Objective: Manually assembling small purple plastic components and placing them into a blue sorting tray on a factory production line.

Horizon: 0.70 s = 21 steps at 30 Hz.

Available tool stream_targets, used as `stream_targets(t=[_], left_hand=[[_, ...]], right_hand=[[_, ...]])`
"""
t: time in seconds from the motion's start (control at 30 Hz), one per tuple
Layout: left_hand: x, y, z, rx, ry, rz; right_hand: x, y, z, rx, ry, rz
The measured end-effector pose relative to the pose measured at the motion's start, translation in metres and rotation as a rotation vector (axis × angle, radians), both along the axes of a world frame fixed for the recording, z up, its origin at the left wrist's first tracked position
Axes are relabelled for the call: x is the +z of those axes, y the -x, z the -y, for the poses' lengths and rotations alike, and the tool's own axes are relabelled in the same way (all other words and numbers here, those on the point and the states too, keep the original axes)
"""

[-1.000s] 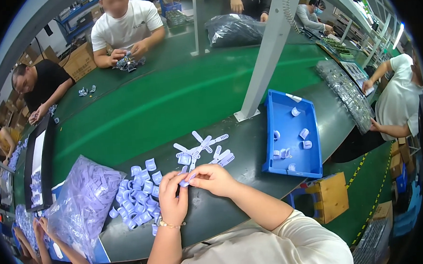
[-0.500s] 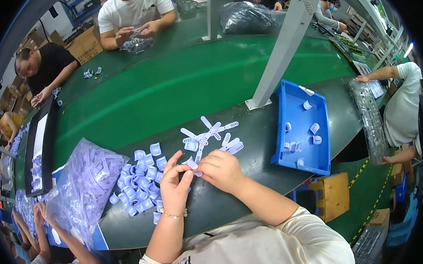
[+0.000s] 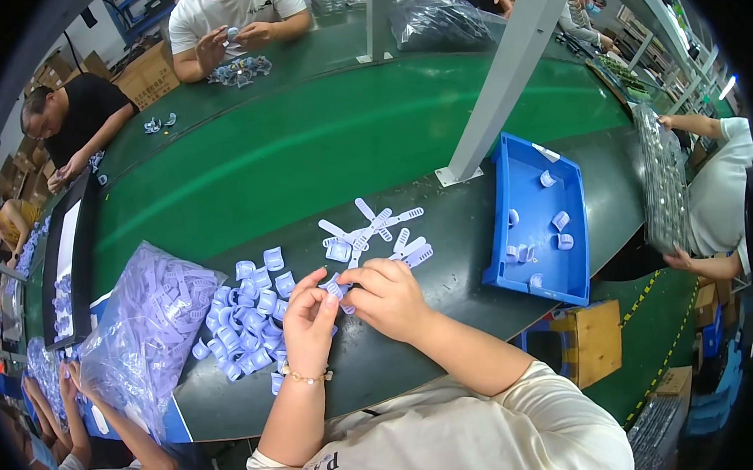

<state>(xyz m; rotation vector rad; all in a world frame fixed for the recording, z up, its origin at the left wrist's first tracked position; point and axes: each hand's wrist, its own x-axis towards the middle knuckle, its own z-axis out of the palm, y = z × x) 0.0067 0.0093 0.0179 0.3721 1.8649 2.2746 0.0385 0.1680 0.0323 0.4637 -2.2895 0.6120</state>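
My left hand (image 3: 309,320) and my right hand (image 3: 388,301) meet over the near part of the table. Both are closed, fingertips pinching a small lavender plastic piece (image 3: 334,286) with ridges or slots; my fingers cover much of it. Just beyond them lie several flat slotted lavender strips (image 3: 409,215), crossing one another, with one curved lavender piece (image 3: 338,251) among them. Left of my left hand spreads a loose pile of curved lavender plastic pieces (image 3: 247,337).
A clear bag (image 3: 154,302) full of slotted lavender strips lies left of the pile. On the right, a blue tray (image 3: 523,195) holds several curved pieces. A grey metal post (image 3: 505,83) rises behind it. Co-workers sit around the green table; one at right holds clear plastic trays (image 3: 665,181).
My hands stay together with the piece, fingers shifting slightly around it. The co-worker at right has tilted the clear trays more upright. Across the table, a person's hands have risen above a small heap.
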Motion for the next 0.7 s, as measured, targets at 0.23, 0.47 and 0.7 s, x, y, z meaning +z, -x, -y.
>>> stream_targets(t=[0.23,0.47,0.7], left_hand=[[-0.008,0.002,0.005,-0.041,-0.093,0.158],[-0.001,-0.002,-0.005,-0.026,-0.097,0.189],[0.000,-0.001,0.004,-0.025,-0.185,0.226]], right_hand=[[-0.002,0.001,0.001,0.018,0.009,-0.071],[-0.007,-0.002,-0.004,0.008,0.009,-0.069],[-0.004,0.001,-0.002,0.050,0.075,-0.068]])
